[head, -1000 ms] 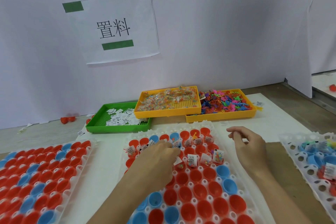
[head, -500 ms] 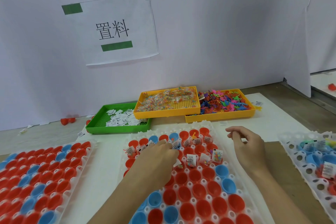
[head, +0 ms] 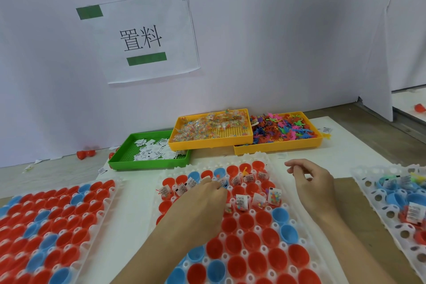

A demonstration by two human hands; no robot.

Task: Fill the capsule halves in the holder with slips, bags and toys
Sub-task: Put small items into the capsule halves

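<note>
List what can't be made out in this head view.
- Left hand: fingertips curl under it over the middle holder; whatever they hold is hidden.
- Print on the slips in the green tray: too small.
- Right holder: cut by the frame edge.
- Right hand: fingertip pinch unclear.

Left hand [head: 202, 203] creeping a little farther up the holder [head: 272, 228], fingertips now reaching the upper filled capsule halves [head: 222, 182]; right hand [head: 311, 182] barely drifting.

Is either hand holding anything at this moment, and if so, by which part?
The right hand hovers with loosely curled fingers, holding nothing visible. The left hand rests over the middle holder, fingertips down among the capsule halves; whether it pinches anything cannot be told.
</note>
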